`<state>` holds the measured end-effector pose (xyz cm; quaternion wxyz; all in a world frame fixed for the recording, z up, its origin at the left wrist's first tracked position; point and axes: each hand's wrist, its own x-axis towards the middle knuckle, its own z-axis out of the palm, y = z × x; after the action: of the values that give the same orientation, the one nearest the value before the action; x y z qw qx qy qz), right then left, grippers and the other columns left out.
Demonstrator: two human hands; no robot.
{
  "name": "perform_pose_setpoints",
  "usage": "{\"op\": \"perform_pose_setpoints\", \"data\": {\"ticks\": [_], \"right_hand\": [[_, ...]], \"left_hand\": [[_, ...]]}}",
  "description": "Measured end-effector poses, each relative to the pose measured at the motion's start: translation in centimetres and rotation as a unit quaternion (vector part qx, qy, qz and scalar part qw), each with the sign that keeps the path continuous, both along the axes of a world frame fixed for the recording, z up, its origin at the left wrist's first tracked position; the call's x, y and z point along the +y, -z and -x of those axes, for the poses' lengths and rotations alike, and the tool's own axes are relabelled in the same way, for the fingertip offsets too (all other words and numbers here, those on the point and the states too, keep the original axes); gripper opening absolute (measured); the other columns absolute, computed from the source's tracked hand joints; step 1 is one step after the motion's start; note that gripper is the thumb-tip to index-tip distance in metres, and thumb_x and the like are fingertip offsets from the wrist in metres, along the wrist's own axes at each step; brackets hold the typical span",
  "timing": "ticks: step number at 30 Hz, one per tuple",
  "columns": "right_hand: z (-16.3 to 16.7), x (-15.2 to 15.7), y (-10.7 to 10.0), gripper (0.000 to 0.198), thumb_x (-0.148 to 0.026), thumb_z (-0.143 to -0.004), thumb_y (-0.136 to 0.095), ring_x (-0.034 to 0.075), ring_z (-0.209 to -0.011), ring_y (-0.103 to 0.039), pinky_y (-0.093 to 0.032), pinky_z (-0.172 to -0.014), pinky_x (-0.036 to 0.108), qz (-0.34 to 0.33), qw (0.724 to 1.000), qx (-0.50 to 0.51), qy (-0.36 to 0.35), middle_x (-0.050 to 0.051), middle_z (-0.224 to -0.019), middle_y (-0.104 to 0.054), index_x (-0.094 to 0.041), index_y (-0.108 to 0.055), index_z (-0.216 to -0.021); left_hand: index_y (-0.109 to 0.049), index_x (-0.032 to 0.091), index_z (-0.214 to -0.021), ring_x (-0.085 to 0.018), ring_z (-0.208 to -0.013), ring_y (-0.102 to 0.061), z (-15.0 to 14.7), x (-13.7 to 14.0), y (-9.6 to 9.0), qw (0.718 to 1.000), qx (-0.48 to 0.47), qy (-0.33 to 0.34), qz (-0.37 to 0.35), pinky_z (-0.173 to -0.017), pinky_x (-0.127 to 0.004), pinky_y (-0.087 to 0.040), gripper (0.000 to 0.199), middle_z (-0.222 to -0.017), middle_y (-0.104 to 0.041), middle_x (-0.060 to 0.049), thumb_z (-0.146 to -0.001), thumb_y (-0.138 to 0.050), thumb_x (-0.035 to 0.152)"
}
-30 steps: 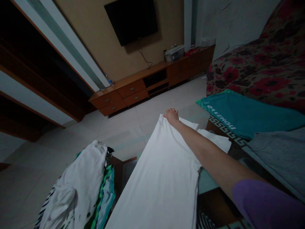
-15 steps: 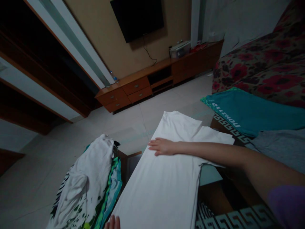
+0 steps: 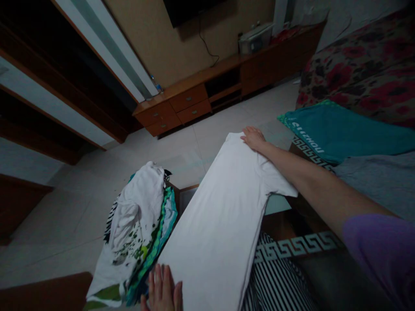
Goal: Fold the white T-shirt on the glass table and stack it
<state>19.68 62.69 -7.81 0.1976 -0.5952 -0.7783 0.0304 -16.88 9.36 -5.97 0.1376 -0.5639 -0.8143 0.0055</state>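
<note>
A white T-shirt [image 3: 220,207], folded lengthwise, lies over a glass-topped table [image 3: 298,246] with a Greek-key border. At its far end, by the collar and shoulder, my right hand [image 3: 253,138] rests on the cloth with its fingers stretched out. My left hand [image 3: 163,290] is at the near left edge of the shirt, palm down, fingers extended. Its lower part is cut off by the frame. The shirt's sleeve sticks out to the right beneath my right forearm.
Left of the shirt is a heap of clothes [image 3: 129,224]. A teal garment [image 3: 350,134] and a grey garment [image 3: 379,177] lie to the right. Black-and-white striped cloth [image 3: 275,280] shows at the bottom. Beyond stand a wooden TV cabinet [image 3: 191,101] and a flowered sofa [image 3: 356,73].
My right hand has moved from the middle of the T-shirt to its collar end. More of my left hand has come into view at the near edge. The camera has tipped downward.
</note>
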Motion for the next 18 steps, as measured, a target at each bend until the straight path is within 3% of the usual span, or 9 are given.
{"op": "perform_pose_setpoints", "data": {"ticks": [3, 7, 9, 12, 18], "right_hand": [[2.7, -8.3, -1.6, 0.054, -0.038, -0.097, -0.040, 0.032, -0.142, -0.028, -0.024, -0.113, 0.049, -0.018, 0.990, -0.010, -0.140, 0.019, -0.153, -0.034, -0.011, -0.043, -0.143], [6.3, -20.1, -1.9, 0.053, -0.044, -0.096, -0.045, 0.027, -0.144, -0.027, -0.024, -0.114, 0.046, -0.046, 0.906, -0.052, -0.419, 0.013, -0.152, -0.037, -0.018, -0.045, -0.143], [6.3, -23.0, -1.3, 0.054, -0.047, -0.095, -0.046, 0.025, -0.144, -0.027, -0.023, -0.114, 0.045, -0.035, 0.882, -0.062, -0.466, 0.011, -0.153, -0.037, -0.020, -0.046, -0.142], [3.6, -22.5, -0.3, 0.053, -0.045, -0.097, -0.044, 0.024, -0.143, -0.029, -0.025, -0.114, 0.045, 0.010, 0.904, -0.066, -0.423, 0.011, -0.153, -0.037, -0.021, -0.045, -0.143], [-4.3, -15.7, 0.0, 0.047, -0.035, -0.099, -0.039, 0.024, -0.142, -0.031, -0.024, -0.116, 0.044, 0.039, 0.975, -0.037, -0.215, 0.014, -0.152, -0.037, -0.015, -0.048, -0.141]], "left_hand": [[-0.033, 0.022, -0.150, -0.029, -0.144, -0.028, -3.8, 2.5, -0.8, 0.994, 0.010, 0.097, -0.039, -0.113, -0.057, -0.023, 0.055, -0.153, -0.037, -0.014, -0.096, -0.040, 0.028], [-0.037, 0.022, -0.148, -0.027, -0.145, -0.026, -10.7, 6.6, -0.3, 0.970, -0.002, 0.243, -0.006, -0.114, -0.054, -0.024, 0.054, -0.154, -0.036, -0.010, -0.094, -0.042, 0.022], [-0.036, 0.022, -0.148, -0.026, -0.145, -0.026, -13.2, 7.5, 0.0, 0.953, -0.008, 0.301, 0.038, -0.113, -0.053, -0.028, 0.055, -0.155, -0.033, -0.008, -0.094, -0.044, 0.023], [-0.030, 0.022, -0.150, -0.026, -0.146, -0.025, -14.4, 7.2, 0.1, 0.939, -0.013, 0.334, 0.081, -0.113, -0.052, -0.030, 0.058, -0.157, -0.028, -0.006, -0.094, -0.044, 0.025], [-0.021, 0.027, -0.153, -0.027, -0.147, -0.021, -13.9, 4.1, -0.8, 0.936, -0.017, 0.333, 0.117, -0.114, -0.053, -0.031, 0.062, -0.160, -0.019, -0.003, -0.095, -0.042, 0.029]]}}
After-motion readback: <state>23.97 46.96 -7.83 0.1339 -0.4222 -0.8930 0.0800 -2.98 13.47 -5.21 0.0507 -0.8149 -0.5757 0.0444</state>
